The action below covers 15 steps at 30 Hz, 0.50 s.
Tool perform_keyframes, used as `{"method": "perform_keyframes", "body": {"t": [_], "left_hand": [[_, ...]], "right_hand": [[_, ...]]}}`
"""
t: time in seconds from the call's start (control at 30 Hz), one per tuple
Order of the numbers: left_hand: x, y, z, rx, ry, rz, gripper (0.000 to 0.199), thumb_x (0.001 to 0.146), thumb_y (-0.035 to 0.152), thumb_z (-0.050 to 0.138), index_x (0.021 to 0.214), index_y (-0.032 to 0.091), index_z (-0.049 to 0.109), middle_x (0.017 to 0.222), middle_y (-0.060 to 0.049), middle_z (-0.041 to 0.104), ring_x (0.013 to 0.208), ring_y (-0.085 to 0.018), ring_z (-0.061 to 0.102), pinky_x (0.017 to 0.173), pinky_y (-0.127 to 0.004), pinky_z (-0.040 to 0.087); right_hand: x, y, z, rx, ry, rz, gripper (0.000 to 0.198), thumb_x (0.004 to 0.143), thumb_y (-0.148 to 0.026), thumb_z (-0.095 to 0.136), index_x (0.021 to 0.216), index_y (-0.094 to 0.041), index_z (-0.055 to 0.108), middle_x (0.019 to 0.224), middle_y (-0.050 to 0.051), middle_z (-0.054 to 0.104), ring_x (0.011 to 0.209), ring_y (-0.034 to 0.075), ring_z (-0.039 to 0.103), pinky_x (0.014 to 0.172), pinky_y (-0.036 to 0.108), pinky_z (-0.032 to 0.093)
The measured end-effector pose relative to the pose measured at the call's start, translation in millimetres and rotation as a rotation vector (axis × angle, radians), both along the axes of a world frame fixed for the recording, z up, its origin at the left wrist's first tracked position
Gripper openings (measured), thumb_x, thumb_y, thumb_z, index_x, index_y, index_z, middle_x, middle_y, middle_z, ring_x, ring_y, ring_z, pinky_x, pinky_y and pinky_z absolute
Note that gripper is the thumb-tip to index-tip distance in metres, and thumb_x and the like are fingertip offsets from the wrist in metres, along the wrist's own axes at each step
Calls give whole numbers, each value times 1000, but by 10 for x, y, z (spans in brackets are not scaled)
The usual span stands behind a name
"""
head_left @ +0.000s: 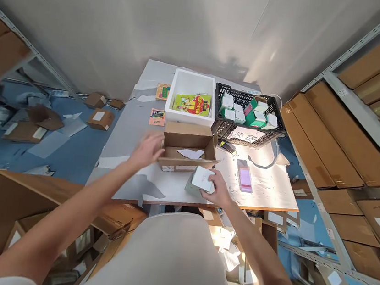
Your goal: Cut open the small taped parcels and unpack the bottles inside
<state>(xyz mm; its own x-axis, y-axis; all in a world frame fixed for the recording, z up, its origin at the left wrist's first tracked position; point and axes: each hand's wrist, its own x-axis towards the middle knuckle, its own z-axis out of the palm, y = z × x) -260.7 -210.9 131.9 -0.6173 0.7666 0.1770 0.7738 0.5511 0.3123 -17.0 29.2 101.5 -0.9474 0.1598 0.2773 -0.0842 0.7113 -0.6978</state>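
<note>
An open cardboard box [190, 141] stands on the table in front of me, with a piece of white paper [190, 153] inside. My left hand [148, 149] is at the box's left edge; motion blurs its fingers, so I cannot tell whether they touch the cardboard. By the box's front right corner, my right hand [218, 190] grips a small white and green carton [202, 179], held tilted near the table's front edge.
Behind the box, a white foam bin [194, 79] holds colourful packets [193, 103]. A black crate [242, 135] with several white-green cartons [240, 114] stands beside it. A cutter [227, 147] lies in front of the crate. Shelves of boxes [346, 138] line the right.
</note>
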Motion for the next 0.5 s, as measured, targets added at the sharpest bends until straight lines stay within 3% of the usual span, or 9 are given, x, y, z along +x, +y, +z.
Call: {"method": "perform_keyframes", "body": {"t": [0.13, 0.2, 0.23, 0.33, 0.4, 0.5], "left_hand": [[820, -92, -161, 189, -68, -146, 39, 82, 33, 54, 120, 26, 57, 129, -9, 57, 127, -26, 48, 109, -46, 36], [1082, -13, -345, 200, -249, -187, 52, 80, 37, 59, 129, 24, 49, 131, -11, 56, 125, -26, 50, 106, -43, 40], [1152, 51, -448, 194, -345, -160, 69, 75, 40, 65, 137, 21, 40, 136, -14, 51, 127, -28, 48, 106, -44, 41], [1155, 265, -736, 200, -585, -100, 109, 55, 40, 82, 144, 18, 23, 146, -19, 38, 131, -32, 42, 106, -47, 39], [1081, 371, -868, 211, -698, -128, 107, 50, 35, 85, 140, 19, 29, 142, -18, 43, 129, -32, 45, 105, -47, 40], [1016, 437, -945, 216, -766, -137, 87, 51, 32, 84, 127, 20, 43, 127, -13, 57, 117, -30, 55, 99, -45, 45]], "right_hand": [[-168, -90, -276, -63, -79, 71, 38, 64, -25, 67, 90, -24, 40, 118, 13, 49, 111, 25, 53, 89, 39, 46], [-233, -126, -347, -68, -81, 92, 37, 64, -24, 68, 90, -24, 40, 119, 13, 49, 113, 25, 51, 91, 39, 45], [-256, -144, -386, -64, -84, 99, 37, 64, -23, 68, 90, -23, 40, 119, 13, 49, 114, 25, 50, 92, 40, 44], [-271, -192, -524, -37, -120, 132, 39, 64, -22, 69, 91, -23, 41, 121, 14, 48, 117, 26, 49, 93, 41, 44], [-245, -212, -591, -20, -160, 160, 40, 65, -23, 70, 94, -23, 42, 124, 15, 47, 118, 26, 49, 92, 42, 44], [-204, -226, -546, 30, -180, 191, 44, 70, -29, 71, 105, -22, 46, 132, 17, 43, 124, 28, 44, 95, 45, 43]]}}
